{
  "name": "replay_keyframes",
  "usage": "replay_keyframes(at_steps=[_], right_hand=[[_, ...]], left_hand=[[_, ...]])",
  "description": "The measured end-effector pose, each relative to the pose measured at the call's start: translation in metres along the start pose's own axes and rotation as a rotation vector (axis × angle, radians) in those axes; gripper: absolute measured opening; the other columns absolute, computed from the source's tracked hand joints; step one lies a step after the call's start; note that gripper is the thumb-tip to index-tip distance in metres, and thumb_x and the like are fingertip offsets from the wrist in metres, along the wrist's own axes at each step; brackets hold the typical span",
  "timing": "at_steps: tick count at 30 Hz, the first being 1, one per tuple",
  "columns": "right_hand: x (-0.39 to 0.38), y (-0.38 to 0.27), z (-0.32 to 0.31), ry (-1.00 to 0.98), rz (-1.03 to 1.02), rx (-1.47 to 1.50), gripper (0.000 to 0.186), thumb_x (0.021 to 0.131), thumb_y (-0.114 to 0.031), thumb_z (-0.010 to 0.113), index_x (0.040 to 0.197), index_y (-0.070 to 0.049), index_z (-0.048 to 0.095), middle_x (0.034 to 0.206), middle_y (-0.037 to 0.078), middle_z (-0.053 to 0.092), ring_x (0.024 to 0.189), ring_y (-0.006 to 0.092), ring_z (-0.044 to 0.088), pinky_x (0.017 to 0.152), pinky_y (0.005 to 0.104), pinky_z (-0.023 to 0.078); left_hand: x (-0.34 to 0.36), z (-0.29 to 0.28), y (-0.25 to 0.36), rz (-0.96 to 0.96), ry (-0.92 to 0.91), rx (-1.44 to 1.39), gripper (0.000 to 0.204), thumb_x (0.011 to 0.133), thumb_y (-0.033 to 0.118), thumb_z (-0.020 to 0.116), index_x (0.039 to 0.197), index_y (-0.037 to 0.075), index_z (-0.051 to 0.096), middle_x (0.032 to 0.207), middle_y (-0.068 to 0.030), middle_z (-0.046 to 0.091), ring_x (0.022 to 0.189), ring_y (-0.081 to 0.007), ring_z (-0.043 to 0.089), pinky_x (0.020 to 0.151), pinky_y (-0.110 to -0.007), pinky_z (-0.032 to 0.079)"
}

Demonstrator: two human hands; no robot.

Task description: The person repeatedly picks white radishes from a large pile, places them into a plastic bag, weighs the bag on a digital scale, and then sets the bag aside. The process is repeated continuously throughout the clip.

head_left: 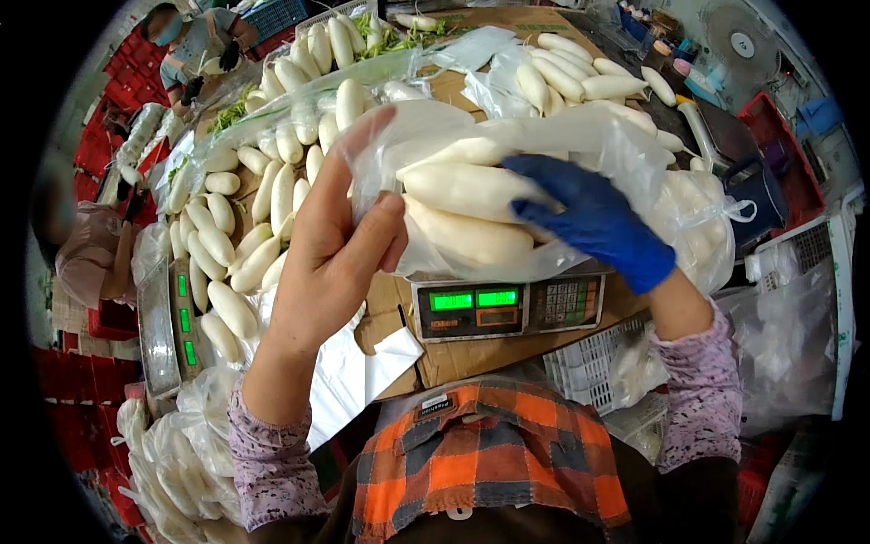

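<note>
A clear plastic bag (435,136) with several long white radishes (467,189) rests above a digital scale (507,306) with green displays. My left hand (335,240), bare, pinches the bag's left edge between thumb and fingers. My right hand (594,220), in a blue glove, reaches into the bag's mouth and grips one radish lying on top. Both forearms wear purple patterned sleeves.
A heap of loose white radishes (263,199) covers the cardboard-topped table to the left and far side. A tied, filled bag (702,222) lies right of the scale. A second scale (177,317) stands at left. Other people work at far left. White crates (589,367) sit below.
</note>
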State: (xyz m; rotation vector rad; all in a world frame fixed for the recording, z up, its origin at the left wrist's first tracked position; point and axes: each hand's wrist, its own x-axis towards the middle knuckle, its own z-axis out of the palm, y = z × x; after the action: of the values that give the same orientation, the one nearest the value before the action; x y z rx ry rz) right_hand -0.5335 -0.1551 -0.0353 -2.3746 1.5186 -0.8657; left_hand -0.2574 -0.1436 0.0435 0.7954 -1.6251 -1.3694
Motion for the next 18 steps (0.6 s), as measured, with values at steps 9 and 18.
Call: replay_keyframes(at_steps=[9,18], right_hand=[[0.009,-0.052,-0.045,0.018,0.069,-0.276,0.060,0.062,-0.043,0.078,0.111,-0.010,0.066,0.086,0.016,0.067,0.081,0.0321,0.062,0.075,0.0427,0.049],[0.026,-0.132,-0.118,-0.431,-0.181,0.388,0.065,0.081,-0.035,0.064,0.130,0.004,0.046,0.125,0.021,0.056,0.114,0.0286,0.057,0.090,0.0381,0.046]], left_hand=[[-0.015,-0.027,-0.006,0.069,0.274,0.163,0.055,0.093,0.007,0.053,0.142,0.001,0.028,0.089,-0.0069,0.056,0.072,-0.0078,0.051,0.063,-0.020,0.040],[-0.030,0.009,0.071,0.889,0.110,1.594,0.072,0.062,0.033,0.084,0.122,0.005,0.056,0.121,-0.0217,0.056,0.107,-0.0321,0.058,0.091,-0.042,0.047]])
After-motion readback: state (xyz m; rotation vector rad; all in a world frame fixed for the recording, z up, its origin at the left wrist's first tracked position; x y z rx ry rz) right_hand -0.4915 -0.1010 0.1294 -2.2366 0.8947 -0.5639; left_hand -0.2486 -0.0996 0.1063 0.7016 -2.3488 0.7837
